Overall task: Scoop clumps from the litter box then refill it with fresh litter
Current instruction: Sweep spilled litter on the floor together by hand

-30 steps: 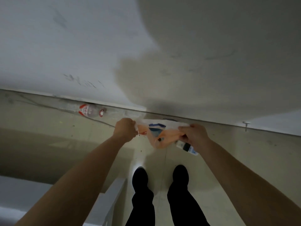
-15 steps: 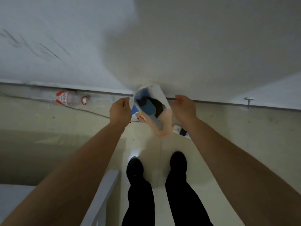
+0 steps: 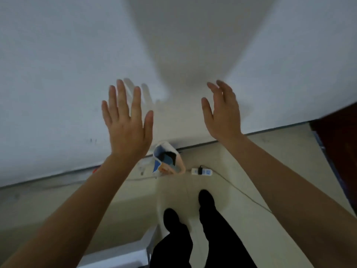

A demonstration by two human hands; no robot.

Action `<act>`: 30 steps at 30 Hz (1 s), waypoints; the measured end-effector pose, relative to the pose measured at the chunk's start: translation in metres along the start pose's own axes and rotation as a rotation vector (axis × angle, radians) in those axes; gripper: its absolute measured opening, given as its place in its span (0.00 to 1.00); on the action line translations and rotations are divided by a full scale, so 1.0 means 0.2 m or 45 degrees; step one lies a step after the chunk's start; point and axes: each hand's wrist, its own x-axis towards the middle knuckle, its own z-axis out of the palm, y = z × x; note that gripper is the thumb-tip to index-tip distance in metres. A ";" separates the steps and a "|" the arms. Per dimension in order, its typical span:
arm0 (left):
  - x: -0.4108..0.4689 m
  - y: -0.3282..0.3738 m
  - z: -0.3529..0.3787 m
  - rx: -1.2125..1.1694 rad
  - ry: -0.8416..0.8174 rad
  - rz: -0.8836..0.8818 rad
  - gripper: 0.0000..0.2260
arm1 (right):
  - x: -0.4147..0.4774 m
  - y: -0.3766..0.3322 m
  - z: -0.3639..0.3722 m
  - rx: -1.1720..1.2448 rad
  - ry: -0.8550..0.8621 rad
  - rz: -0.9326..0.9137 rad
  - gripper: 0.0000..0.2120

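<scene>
Your left hand (image 3: pixel 127 130), right hand (image 3: pixel 224 117): spread wide, empty | litter bag (image 3: pixel 168 159) at 12 o'clock: leave upright, clear of power strip (image 3: pixel 201 171).

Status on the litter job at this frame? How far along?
Done: the printed bag stands on the floor by the wall, top open, out of either grip. In hand: nothing; left hand and right hand are raised, fingers straight. Left: scooping and refill can't be confirmed; only a corner of a grey box shows, its contents hidden.
</scene>
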 end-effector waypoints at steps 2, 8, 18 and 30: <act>0.15 0.12 -0.20 0.052 0.130 0.109 0.27 | 0.04 -0.02 -0.31 -0.165 0.150 -0.079 0.24; 0.48 0.79 -0.71 0.005 0.231 0.305 0.28 | -0.11 0.10 -1.23 -0.525 0.368 0.045 0.29; -0.34 2.65 -1.01 -0.516 0.177 1.111 0.26 | -1.67 0.75 -2.65 -0.982 0.601 0.683 0.30; -2.54 4.40 -1.56 -0.978 -0.321 2.048 0.27 | -4.28 0.93 -3.72 -1.262 0.813 1.845 0.30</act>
